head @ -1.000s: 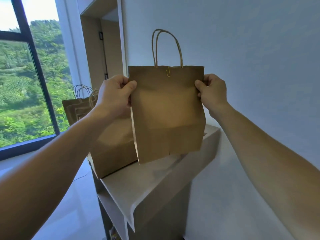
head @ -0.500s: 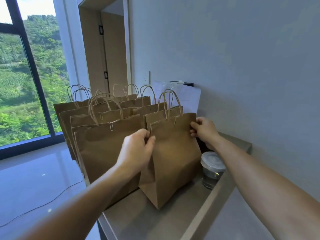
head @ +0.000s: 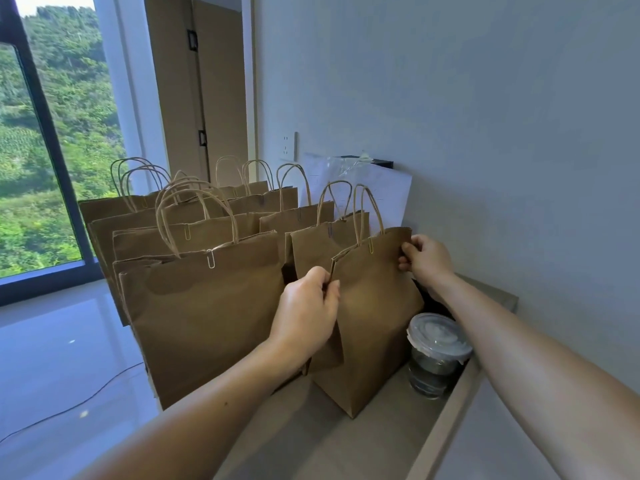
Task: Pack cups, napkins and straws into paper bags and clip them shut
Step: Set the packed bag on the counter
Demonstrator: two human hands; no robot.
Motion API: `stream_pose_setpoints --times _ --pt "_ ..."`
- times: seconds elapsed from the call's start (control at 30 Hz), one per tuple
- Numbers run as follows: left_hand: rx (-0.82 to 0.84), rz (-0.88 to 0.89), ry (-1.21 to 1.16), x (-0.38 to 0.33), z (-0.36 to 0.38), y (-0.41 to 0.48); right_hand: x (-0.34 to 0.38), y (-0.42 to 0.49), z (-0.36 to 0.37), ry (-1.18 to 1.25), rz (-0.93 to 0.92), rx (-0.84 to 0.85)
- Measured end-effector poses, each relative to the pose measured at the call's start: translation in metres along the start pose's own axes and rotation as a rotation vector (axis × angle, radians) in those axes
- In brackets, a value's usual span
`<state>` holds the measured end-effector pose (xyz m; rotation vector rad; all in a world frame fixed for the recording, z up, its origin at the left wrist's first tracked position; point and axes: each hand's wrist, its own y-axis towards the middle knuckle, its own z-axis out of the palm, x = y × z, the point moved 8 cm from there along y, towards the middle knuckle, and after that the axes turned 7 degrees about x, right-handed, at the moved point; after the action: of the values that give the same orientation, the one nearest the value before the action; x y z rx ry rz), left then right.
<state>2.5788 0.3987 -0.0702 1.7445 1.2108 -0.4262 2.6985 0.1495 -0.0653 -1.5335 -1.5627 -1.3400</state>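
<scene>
Evidently left hand (head: 306, 306) and right hand (head: 427, 259) pinch the top corners of the clipped bag (head: 377, 306) between them, likely seating it upright beside the row (head: 201, 306) left of both.

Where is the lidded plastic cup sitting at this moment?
In the head view the lidded cup stands low right on the counter, just right of the paper bag that the left hand and right hand pinch.

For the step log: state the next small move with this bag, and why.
Probably let go: the left hand and right hand pinch the top corners of the bag, which looks set down on the counter beside the other bags, paper clip already on its top edge.
</scene>
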Motion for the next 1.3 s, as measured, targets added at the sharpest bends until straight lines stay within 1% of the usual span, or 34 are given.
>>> stream_pose_setpoints --times 0.23,0.37,0.47,0.6,0.63,0.67,0.73,0.77,0.8,0.83,0.9,0.97,1.03,1.17,1.3 --pt "0.029 -0.022 -0.055 0.005 0.009 0.004 -0.013 -0.007 -0.006 0.066 0.026 0.009" --pt "0.056 -0.024 -0.05 0.004 0.01 0.005 -0.013 -0.02 -0.006 0.064 0.054 0.049" --pt "0.076 -0.059 -0.051 0.008 0.01 0.007 -0.008 -0.039 -0.008 -0.025 0.051 0.077" --pt "0.148 -0.135 -0.042 0.006 0.013 0.007 -0.002 -0.069 -0.021 -0.196 0.024 0.094" --pt "0.143 -0.145 -0.004 0.002 0.012 0.007 -0.001 -0.077 -0.027 -0.239 0.01 0.082" --pt "0.114 -0.124 0.099 -0.005 0.008 0.005 0.001 -0.086 -0.035 -0.281 -0.004 0.065" --pt "-0.003 -0.017 0.446 -0.025 -0.003 0.0 0.005 -0.103 -0.049 -0.374 -0.033 0.035" --pt "-0.063 0.056 0.601 -0.038 -0.006 -0.002 0.008 -0.11 -0.055 -0.419 -0.047 0.025" --pt "-0.089 0.118 0.718 -0.052 -0.005 -0.006 0.01 -0.12 -0.063 -0.46 -0.057 0.018" --pt "-0.067 0.156 0.799 -0.063 0.0 -0.009 0.012 -0.131 -0.071 -0.499 -0.06 0.014" --pt "0.089 0.155 0.874 -0.077 0.023 -0.015 0.013 -0.155 -0.089 -0.566 -0.057 0.024" --pt "0.272 0.135 0.87 -0.092 0.054 -0.027 0.011 -0.183 -0.108 -0.623 -0.047 0.045" --pt "0.4 0.139 0.833 -0.114 0.084 -0.046 0.007 -0.214 -0.131 -0.692 -0.032 0.065" --pt "0.518 0.188 0.78 -0.17 0.143 -0.099 -0.008 -0.284 -0.19 -0.783 0.012 0.062" --pt "0.63 0.277 0.762 -0.227 0.21 -0.162 -0.035 -0.362 -0.257 -0.777 0.103 0.031"
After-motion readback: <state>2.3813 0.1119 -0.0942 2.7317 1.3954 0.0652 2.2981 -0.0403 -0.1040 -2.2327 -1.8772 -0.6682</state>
